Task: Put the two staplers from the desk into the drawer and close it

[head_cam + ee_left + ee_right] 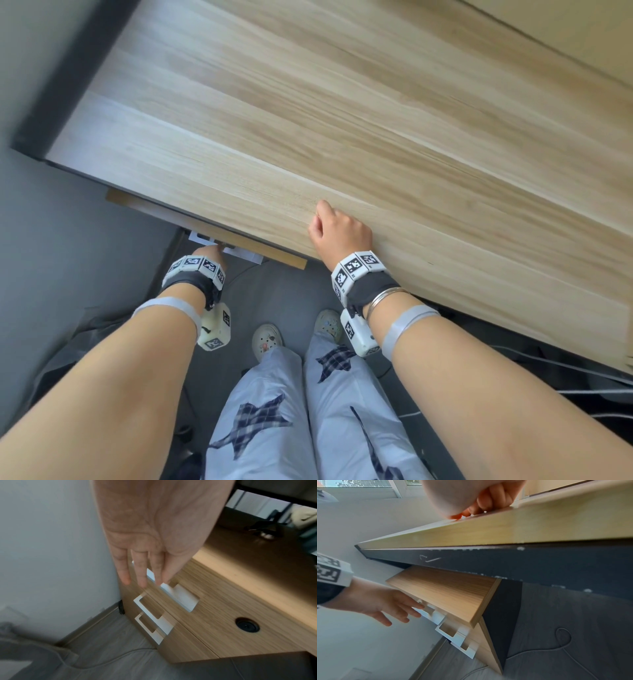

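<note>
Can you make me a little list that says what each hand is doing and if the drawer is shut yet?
left hand: straight fingers touching the white handle of the top drawer
right hand: fingers curled, holding nothing, resting on the desk top
top drawer: sticks out a bit, not fully shut
staplers: none in view
lower drawers: shut
floor: grey, with a cable
</note>
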`<action>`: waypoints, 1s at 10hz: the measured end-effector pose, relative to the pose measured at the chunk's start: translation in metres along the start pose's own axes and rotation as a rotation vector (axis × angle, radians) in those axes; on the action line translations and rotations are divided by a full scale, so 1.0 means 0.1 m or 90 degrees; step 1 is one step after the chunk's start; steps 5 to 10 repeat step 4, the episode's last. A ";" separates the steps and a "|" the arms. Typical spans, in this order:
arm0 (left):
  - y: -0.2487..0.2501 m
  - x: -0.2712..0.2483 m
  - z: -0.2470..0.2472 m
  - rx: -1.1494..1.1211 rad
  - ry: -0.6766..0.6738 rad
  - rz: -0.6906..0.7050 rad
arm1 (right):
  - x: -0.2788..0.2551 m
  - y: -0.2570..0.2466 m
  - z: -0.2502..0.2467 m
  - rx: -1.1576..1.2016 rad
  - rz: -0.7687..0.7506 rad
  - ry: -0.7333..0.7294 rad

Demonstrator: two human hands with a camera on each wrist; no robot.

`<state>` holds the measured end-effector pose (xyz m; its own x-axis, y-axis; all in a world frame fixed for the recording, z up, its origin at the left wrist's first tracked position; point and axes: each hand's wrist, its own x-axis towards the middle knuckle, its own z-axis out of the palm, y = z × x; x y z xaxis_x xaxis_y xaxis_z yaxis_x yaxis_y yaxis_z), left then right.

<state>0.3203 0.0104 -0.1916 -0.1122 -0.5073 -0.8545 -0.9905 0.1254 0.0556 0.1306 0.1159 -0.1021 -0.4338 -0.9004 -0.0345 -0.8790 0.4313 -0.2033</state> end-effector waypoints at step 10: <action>0.58 -1.20 -0.47 0.158 -0.070 0.275 | 0.23 0.06 -0.63 0.170 0.085 -0.200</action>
